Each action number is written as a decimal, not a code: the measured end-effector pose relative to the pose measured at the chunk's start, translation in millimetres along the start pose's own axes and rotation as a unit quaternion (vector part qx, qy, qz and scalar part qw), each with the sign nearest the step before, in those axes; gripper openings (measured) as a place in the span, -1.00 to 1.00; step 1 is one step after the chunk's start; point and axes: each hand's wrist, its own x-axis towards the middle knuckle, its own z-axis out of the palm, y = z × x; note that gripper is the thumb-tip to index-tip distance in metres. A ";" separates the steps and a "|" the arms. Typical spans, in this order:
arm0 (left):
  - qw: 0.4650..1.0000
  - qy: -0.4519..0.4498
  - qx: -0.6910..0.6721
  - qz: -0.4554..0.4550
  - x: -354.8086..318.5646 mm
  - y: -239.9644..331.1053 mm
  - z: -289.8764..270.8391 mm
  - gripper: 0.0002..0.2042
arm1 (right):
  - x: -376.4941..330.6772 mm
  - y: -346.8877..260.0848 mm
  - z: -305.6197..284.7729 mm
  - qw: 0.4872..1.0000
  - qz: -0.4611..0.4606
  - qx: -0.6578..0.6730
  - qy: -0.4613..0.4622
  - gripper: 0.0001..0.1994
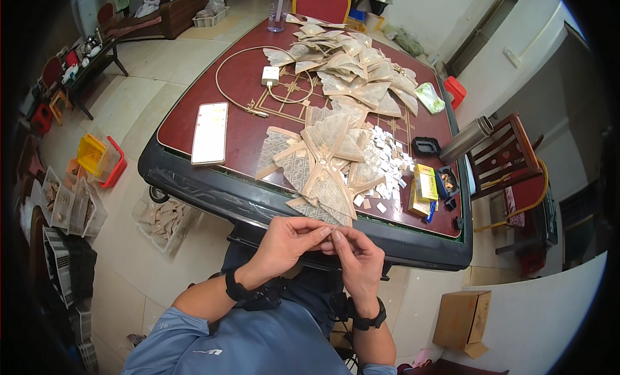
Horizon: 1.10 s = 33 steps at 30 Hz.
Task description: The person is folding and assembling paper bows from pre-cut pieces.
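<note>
My left hand (289,244) and my right hand (357,255) meet at the table's near edge, thumbs and forefingers pinched together. Whatever lies between the fingertips is too small to make out. Just beyond them, a beige patterned fabric piece (326,191) reaches the table edge, part of a loose group of similar cut pieces. Beside that group, to the right, lies a scattered heap of small white tags (389,162). Farther back rises a larger pile of beige fabric pieces (355,68).
On the dark red table (177,126) lie a phone (210,133), a white charger (270,76) with looped cable, and yellow boxes (424,183). A clear bottle (279,10) stands at the far edge; a steel tumbler (466,141) lies right. A bin of fabric pieces (165,223) sits on the floor.
</note>
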 end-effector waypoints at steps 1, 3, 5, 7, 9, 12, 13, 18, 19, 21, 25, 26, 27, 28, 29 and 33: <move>1.000 0.001 0.000 0.000 -0.4 -0.6 -1.0 -0.76 | 0.1 -0.8 0.5 1.000 0.003 0.005 -0.004 -0.82; 0.999 -0.001 0.043 0.017 -0.7 -2.1 -3.2 -0.76 | 0.3 -1.2 0.5 1.000 0.007 0.009 -0.007 -0.82; 0.999 0.001 0.040 0.017 -0.2 -3.3 -3.0 -0.76 | 0.2 -1.5 -0.5 1.000 0.013 0.014 -0.014 -0.81; 0.999 0.006 0.038 0.018 -0.4 -4.5 -3.1 -0.76 | -0.6 -1.0 -0.2 1.000 0.015 0.020 -0.015 -0.81; 0.999 0.001 0.040 0.030 -0.1 -6.9 -3.6 -0.78 | -1.2 0.1 -0.5 0.999 0.017 0.025 -0.016 -0.81; 0.998 0.000 0.035 0.049 -0.4 -13.2 -0.6 -0.82 | -1.6 1.7 -0.9 0.999 0.020 0.027 -0.017 -0.79; 0.998 0.000 0.036 0.049 -0.5 -14.6 -0.3 -0.82 | -2.2 1.7 -0.4 0.999 0.019 0.040 -0.018 -0.79; 0.982 0.024 0.140 0.121 0.1 -22.1 -5.6 -0.87 | -6.4 5.7 2.8 0.996 0.028 0.084 -0.014 -0.78; 0.983 0.021 0.141 0.120 -1.2 -19.9 -5.1 -0.87 | -7.2 5.7 2.6 0.994 0.046 0.093 -0.021 -0.78; 0.933 0.025 0.303 0.195 -5.0 -11.2 -2.2 -0.91 | -8.0 6.2 1.9 0.992 0.064 0.102 -0.028 -0.79; 0.906 0.012 0.360 0.222 -8.0 -6.4 -1.0 -0.91 | -9.0 11.3 -3.9 0.991 0.080 0.105 -0.031 -0.81; 0.903 -0.006 0.366 0.225 -7.9 -5.5 -0.8 -0.92 | -10.0 12.8 -6.8 0.990 0.085 0.108 -0.031 -0.83; 0.900 -0.023 0.372 0.227 -8.3 -4.5 -1.2 -0.92 | -12.2 12.6 -10.2 0.990 0.087 0.108 -0.029 -0.83; 0.900 -0.025 0.372 0.224 -7.9 -4.7 -2.0 -0.92 | -14.5 11.9 -15.7 0.989 0.092 0.111 -0.022 -0.84; 0.925 -0.002 0.334 0.182 -6.8 -5.8 -3.3 -0.93 | -17.2 11.0 -22.5 0.989 0.096 0.114 -0.013 -0.85; 0.967 0.011 0.229 0.114 1.8 -4.4 -15.3 -0.93 | -26.7 28.9 -65.6 0.990 0.127 0.056 0.014 -0.86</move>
